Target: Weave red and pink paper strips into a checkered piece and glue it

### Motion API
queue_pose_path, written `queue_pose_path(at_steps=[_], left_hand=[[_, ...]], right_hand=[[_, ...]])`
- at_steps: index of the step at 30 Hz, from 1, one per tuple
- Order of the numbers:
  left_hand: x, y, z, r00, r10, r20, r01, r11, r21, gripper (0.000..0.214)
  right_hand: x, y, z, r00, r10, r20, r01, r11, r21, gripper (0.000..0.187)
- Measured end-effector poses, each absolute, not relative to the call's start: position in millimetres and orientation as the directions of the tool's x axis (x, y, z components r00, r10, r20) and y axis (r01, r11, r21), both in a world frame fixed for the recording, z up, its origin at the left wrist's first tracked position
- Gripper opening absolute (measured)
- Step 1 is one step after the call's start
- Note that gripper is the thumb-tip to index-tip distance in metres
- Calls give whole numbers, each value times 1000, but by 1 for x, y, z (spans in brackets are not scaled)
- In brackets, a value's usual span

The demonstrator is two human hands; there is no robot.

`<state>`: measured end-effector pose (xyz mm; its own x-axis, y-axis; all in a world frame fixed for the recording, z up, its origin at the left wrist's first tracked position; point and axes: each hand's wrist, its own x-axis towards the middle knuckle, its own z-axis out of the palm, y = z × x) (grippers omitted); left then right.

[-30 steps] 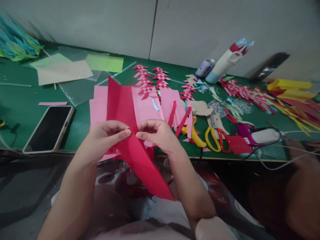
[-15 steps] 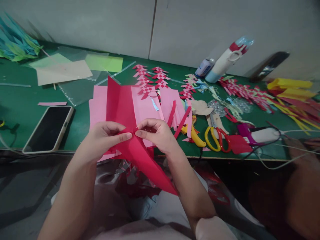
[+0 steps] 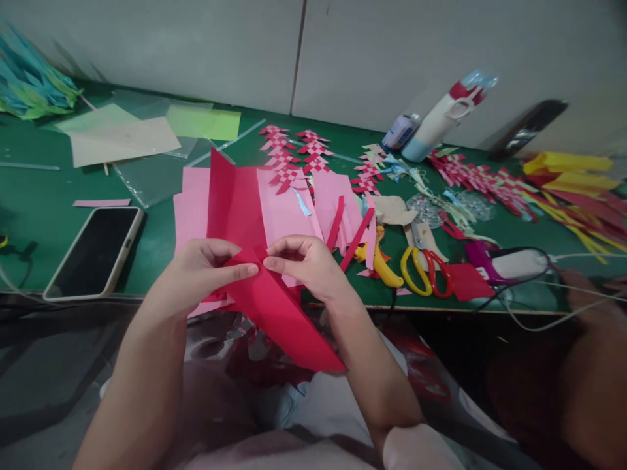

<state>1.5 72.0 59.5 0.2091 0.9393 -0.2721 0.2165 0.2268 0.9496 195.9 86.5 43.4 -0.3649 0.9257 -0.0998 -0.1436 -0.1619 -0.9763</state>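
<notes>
Nearest the body, a creased red paper sheet (image 3: 294, 329) is held across the near edge of the green table (image 3: 29, 209), its lower length hanging past that edge. The left hand (image 3: 208, 267) grips it: thumb flat on the near face, fingers curled behind, paper clamped between. The right hand (image 3: 308, 264) is likewise closed, thumb and forefinger pinching the same sheet at the crease. The two thumb tips sit close, a narrow gap between them.

By the table's near edge, at left, lies a smartphone (image 3: 93, 254); at right, scissors (image 3: 425, 271) with one yellow and one red handle. On the table's middle, behind the red sheet, are pink paper sheets (image 3: 191, 205). Farther back on the table lie pink-and-red checkered woven strips (image 3: 316, 155). At the table's rear, a drink can (image 3: 400, 132) stands beside a white water bottle (image 3: 438, 127).
</notes>
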Motion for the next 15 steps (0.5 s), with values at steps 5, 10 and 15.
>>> queue_pose_path(at_steps=[5,10,15], left_hand=[[4,71,62,174,946,-275,146,251,957,21],[4,71,62,168,946,-279,100,265,959,21],[2,72,60,182,945,-273,113,255,960,20]], right_hand=[[195,86,41,-360,931,-52,-204,-133,-970,28],[198,87,39,-399,914,-74,-190,-162,-968,31],[199,87,39,-447,886,-126,-213,-242,-947,30]])
